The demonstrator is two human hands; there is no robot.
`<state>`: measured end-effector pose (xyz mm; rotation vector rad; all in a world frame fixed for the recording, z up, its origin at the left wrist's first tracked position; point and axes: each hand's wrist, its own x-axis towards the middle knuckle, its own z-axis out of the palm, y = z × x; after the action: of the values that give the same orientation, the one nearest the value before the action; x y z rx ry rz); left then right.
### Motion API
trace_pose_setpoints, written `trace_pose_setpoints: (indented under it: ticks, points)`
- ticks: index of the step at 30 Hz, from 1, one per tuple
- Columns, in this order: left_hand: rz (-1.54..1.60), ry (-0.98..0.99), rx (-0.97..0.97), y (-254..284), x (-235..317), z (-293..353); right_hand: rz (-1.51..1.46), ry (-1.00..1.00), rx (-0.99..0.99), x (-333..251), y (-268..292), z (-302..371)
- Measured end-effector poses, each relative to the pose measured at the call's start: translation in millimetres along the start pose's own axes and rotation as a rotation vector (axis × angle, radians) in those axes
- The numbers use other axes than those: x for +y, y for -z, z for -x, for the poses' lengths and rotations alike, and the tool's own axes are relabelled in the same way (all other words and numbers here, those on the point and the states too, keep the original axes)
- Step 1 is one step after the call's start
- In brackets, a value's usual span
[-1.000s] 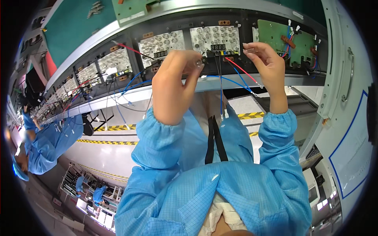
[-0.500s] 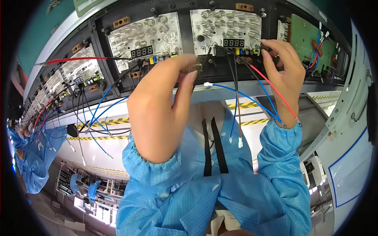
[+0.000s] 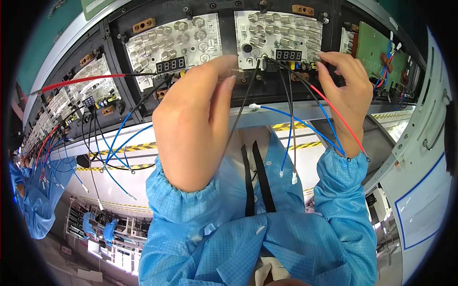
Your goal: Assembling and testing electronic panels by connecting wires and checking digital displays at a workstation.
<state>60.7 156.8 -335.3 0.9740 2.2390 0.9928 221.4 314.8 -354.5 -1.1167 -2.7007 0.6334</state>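
A small metal coil spring (image 3: 235, 73) is pinched between the thumb and forefinger of my left hand (image 3: 188, 119), just off the lower left of a white circuit board (image 3: 242, 39). My right hand (image 3: 352, 88) has its thumb and forefinger closed around another coil spring (image 3: 313, 56) at the board's lower right corner. Rows of similar springs stand on this board, above its dark digit display (image 3: 288, 55). Whether the right spring touches the board I cannot tell. Black, blue and red wires hang from the board's lower edge, some passing near my right wrist.
A second white board (image 3: 213, 33) with springs sits to the left in the black frame (image 3: 229, 45). Farther left are more boards with loose wires. A green board (image 3: 372, 47) lies at the right. Another person's blue sleeve (image 3: 40, 205) shows at far left.
My right fingers have brought their spring slightly left, onto the corner area of the board. My left hand still holds its spring, almost in place. The boards appear shifted slightly in view.
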Motion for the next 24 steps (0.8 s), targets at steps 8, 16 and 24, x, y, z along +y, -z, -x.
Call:
trace_pose_setpoints:
  ticks: [8,16,24]
  points:
    - [-0.026,0.001,-0.014,-0.2,-3.3,-2.1,0.011,-0.024,-0.013,-2.0,-1.0,-1.8]
    - [0.009,0.043,-0.028,2.0,-0.4,-1.6,-0.009,0.000,0.026,0.9,-3.1,0.5]
    - [0.013,0.018,-0.019,2.7,-1.5,-3.2,0.012,0.011,0.020,2.6,-4.8,0.3]
